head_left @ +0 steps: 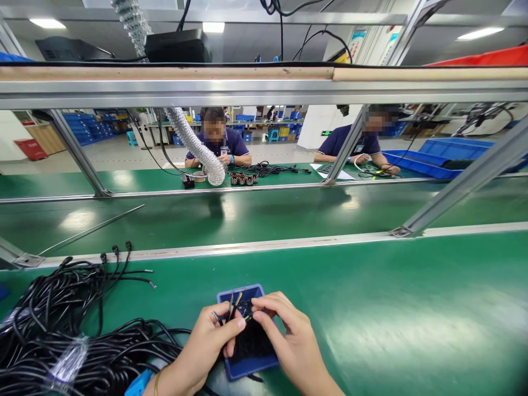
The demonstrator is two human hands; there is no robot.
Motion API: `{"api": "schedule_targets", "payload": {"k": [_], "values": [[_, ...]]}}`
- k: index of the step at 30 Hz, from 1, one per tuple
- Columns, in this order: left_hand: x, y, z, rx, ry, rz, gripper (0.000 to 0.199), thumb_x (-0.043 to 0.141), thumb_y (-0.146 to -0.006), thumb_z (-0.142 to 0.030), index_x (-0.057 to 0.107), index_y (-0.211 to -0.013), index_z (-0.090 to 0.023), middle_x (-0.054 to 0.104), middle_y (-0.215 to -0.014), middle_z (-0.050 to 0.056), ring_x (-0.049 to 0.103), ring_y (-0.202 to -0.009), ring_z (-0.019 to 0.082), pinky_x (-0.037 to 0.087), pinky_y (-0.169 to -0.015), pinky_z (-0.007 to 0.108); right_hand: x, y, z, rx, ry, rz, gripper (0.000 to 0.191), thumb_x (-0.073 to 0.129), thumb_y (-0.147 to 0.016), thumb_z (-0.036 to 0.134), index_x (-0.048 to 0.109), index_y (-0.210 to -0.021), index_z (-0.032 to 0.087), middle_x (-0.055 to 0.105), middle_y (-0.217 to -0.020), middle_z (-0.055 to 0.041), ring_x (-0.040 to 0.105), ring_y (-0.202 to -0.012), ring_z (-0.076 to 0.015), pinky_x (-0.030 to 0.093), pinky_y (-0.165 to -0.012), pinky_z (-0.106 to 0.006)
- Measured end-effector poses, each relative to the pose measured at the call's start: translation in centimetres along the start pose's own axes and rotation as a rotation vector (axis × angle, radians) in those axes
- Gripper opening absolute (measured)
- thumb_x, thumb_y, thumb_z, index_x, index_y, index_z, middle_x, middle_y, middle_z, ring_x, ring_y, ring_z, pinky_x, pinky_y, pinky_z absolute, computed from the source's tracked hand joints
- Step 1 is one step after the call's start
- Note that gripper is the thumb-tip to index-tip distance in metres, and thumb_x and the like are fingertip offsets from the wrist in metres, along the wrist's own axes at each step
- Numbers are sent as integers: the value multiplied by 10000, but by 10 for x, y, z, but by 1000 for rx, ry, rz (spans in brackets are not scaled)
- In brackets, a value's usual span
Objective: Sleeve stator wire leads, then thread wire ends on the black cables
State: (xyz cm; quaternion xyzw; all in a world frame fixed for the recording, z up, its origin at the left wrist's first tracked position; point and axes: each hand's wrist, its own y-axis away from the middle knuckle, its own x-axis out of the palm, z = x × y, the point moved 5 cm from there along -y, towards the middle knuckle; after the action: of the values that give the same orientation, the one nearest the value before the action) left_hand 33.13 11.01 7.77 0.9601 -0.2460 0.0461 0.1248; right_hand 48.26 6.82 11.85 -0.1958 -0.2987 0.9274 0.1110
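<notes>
Above a small blue bin (252,369) my two hands meet. My left hand (212,335) is closed around several black cables (231,312), whose split ends show thin coloured wires pointing up. The thumb and fingers of my right hand (289,330) pinch at the end of one of these cables, close to the left thumb. Whatever small piece may sit between the right fingertips is too small to make out. Inside the bin lie small dark parts (251,344), partly hidden by my hands.
Bundles of black cables (82,352) cover the bench's left side, some with plugs. A metal rail (231,248) crosses behind the bin, with slanted posts at both sides. A thin rod (93,228) lies beyond. Two people work across the bench near a silver duct (198,148) and blue crates (441,157).
</notes>
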Motion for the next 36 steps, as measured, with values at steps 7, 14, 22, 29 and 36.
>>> {"api": "schedule_targets", "payload": {"k": [7, 14, 22, 29, 36], "values": [[0, -1, -1, 14, -8, -7, 417, 757, -741, -541, 612, -698, -152, 418, -462, -78, 325, -415, 67, 266, -477, 211, 0, -2, 4, -6, 46, 26, 105, 633, -915, 156, 711, -919, 226, 736, -818, -27, 686, -747, -171, 572, -675, -270], [-4, -5, 14, -16, -36, -14, 476, 778, -699, -600, 643, -754, -147, 452, -433, -68, 382, -384, 84, 286, -427, 206, -4, -4, 7, -326, 71, 153, 319, 586, -939, 81, 703, -1188, 242, 784, -875, -38, 718, -778, -181, 598, -703, -295], [1, 0, 7, 43, -37, 56, 394, 748, -758, -515, 594, -678, -162, 444, -471, -68, 365, -389, 68, 254, -435, 207, -1, -2, 2, -87, -1, -31, 123, 656, -929, 178, 756, -970, 236, 774, -804, -13, 711, -692, -151, 585, -640, -241], [3, 2, -1, 27, -46, 52, 408, 760, -729, -517, 594, -640, -156, 431, -519, -59, 373, -414, 69, 271, -448, 217, 0, -2, 5, -125, 21, -18, 140, 634, -931, 158, 753, -959, 226, 772, -789, -34, 710, -685, -168, 590, -635, -272], [2, 3, -2, 44, -43, 20, 429, 770, -723, -544, 640, -652, -141, 444, -537, -54, 375, -426, 66, 273, -459, 217, 1, -2, 4, -139, 21, 12, 109, 656, -918, 180, 755, -928, 225, 757, -737, -22, 690, -634, -165, 572, -601, -271]]}}
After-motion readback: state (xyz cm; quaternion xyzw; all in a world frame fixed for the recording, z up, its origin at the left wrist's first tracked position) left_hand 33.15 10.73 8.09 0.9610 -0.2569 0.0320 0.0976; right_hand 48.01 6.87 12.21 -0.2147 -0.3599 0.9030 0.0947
